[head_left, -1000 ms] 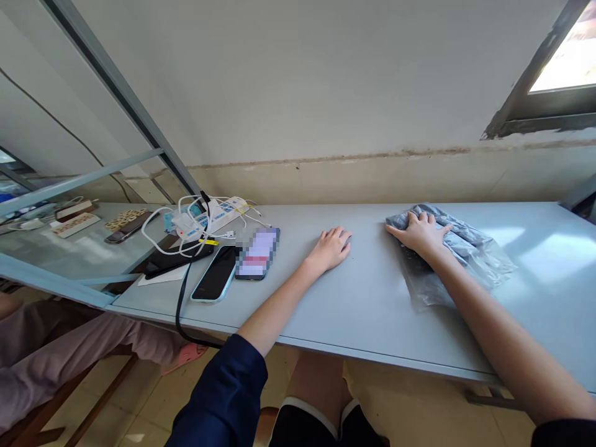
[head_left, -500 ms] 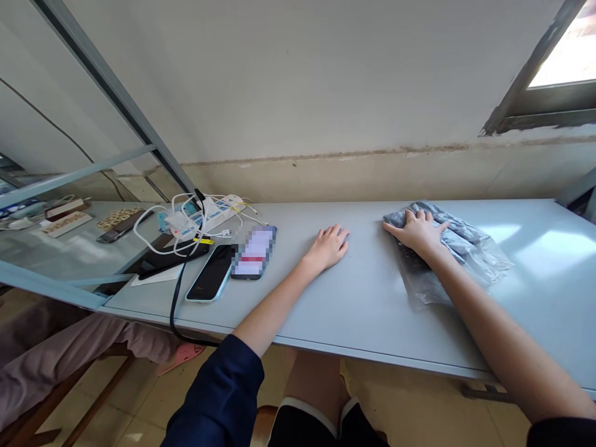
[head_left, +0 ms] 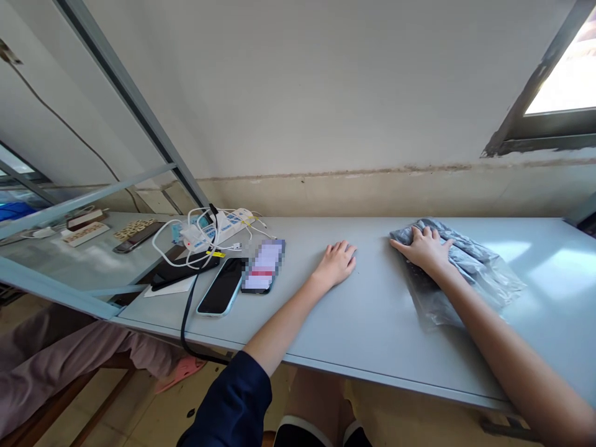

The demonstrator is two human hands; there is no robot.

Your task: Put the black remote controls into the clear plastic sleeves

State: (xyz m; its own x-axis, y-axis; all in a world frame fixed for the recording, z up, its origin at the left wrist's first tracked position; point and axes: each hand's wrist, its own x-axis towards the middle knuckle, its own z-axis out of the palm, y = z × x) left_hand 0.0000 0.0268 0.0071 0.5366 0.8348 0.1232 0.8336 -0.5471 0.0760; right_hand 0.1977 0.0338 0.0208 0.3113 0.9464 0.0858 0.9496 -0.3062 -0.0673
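My left hand [head_left: 336,264] rests palm down on the pale grey desk [head_left: 358,329], fingers loosely stretched out, holding nothing. To its left lies a phone with a lit, partly blurred screen [head_left: 264,267]. My right hand [head_left: 426,249] is spread flat on top of a clear plastic bag [head_left: 484,282] with dark grey, folded soft material inside. The palm presses on the bag's left part, and the fingers do not wrap round it. Part of the bag is hidden under my right hand and forearm.
A light-blue-edged phone [head_left: 222,288], a black pouch-like item [head_left: 179,272] and a white power strip [head_left: 233,226] with tangled cables are on the left. A metal bed-frame post [head_left: 139,112] slants there. Another person's trousered leg [head_left: 93,354] shows below.
The camera view has shifted, so everything sits a little lower and farther right in the picture. Both hands stay in place on the desk and the bag.
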